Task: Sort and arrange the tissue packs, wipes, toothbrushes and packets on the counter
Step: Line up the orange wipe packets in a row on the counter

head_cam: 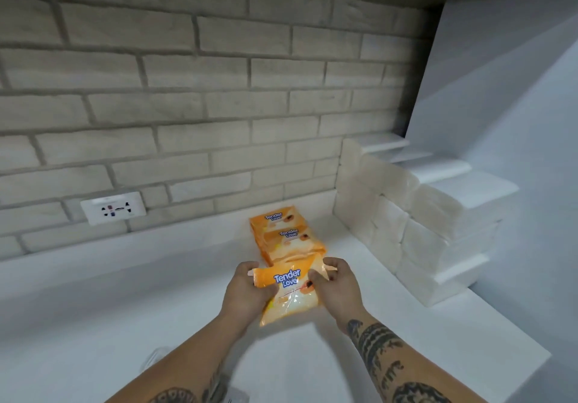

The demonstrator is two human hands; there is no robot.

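Both hands, left hand (247,290) and right hand (339,287), grip the wipes pack (289,293) between them.

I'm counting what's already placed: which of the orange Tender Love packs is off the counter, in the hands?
The nearest orange pack, gripped by the left hand and right hand. The two other orange packs lie overlapping on the counter behind it.

At lower centre of the frame, the left hand (247,290) and the right hand (339,287) grip an orange wipes pack (289,290) by its opposite edges, above the white counter (125,293). Just behind it, at centre frame, two matching orange packs (283,233) lie overlapped on the counter. White tissue packs (416,224) are stacked at right, and a wall socket (113,208) sits at left on the brick wall (187,89).
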